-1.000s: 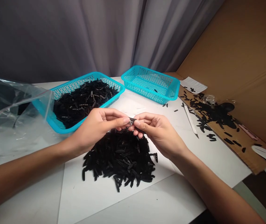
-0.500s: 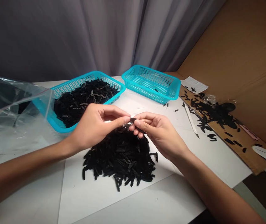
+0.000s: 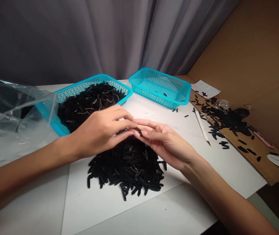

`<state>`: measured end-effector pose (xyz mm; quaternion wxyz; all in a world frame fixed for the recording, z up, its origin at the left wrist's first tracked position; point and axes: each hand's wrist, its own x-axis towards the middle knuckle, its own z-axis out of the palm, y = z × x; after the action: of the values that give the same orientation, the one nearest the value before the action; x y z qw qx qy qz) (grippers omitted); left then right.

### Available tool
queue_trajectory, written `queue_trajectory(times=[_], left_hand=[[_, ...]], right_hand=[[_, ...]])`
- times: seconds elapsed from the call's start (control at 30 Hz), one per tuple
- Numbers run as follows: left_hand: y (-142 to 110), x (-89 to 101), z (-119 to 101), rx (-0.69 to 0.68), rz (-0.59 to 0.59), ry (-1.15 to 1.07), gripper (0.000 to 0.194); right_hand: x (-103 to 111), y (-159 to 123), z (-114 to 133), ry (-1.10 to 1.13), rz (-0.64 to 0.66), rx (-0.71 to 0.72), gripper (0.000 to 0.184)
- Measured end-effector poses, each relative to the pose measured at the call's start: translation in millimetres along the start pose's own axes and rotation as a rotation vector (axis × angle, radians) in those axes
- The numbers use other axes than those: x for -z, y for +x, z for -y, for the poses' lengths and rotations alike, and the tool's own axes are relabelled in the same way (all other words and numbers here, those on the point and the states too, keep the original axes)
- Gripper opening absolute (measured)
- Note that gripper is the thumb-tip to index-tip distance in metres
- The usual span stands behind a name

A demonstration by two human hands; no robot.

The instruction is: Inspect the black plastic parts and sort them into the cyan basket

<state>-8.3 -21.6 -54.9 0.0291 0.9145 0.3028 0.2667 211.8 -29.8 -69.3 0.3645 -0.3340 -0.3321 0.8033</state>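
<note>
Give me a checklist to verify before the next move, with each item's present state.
1. Dark piece held by right hand: ok, at its fingertips.
2. Left hand gripping it too: cannot tell, fingers hide the contact.
3. Loose pile close by: ok, below the hands.
4. Far basket open on top: ok.
5. Filled basket unobstructed in view: not ok, plastic bag and left hand overlap it.

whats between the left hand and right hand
A small dark piece, partly hidden, lies between the left hand and right hand in the head view.
</note>
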Motion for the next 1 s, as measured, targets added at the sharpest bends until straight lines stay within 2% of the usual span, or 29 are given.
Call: queue_trajectory(times=[0.1, 0.27, 0.47, 0.73, 0.8, 0.93, 1.0], left_hand=[[-3, -5.7, 0, -0.029, 0.000, -0.004, 0.016], [-3, -5.0, 5, 0.021, -0.049, -0.081, 0.011], [-1, -7.7, -1, 0.031, -0.094, -0.138, 0.009], [-1, -10.6, -3, 0.083, -0.094, -0.134, 0.011], [0, -8.4, -5, 0.157, -0.110, -0.194, 0.010], [2, -4.7, -13, 0.452, -0.121, -0.354, 0.007], [3, -5.3, -18, 0.545, -0.114, -0.438, 0.008]], right_hand=[[1, 0, 0, -0.043, 0.027, 0.015, 0.031], [2, 0, -1, -0.115, 0.092, 0.070, 0.032], [1, -1, -2, -0.164, 0.108, 0.128, 0.030], [0, -2, -2, -0.209, 0.117, 0.117, 0.035], [0, -2, -1, -0.216, 0.100, 0.120, 0.037], [-2, -4, -1, -0.228, 0.071, 0.144, 0.041], [-2, -4, -1, -0.225, 0.069, 0.143, 0.041]])
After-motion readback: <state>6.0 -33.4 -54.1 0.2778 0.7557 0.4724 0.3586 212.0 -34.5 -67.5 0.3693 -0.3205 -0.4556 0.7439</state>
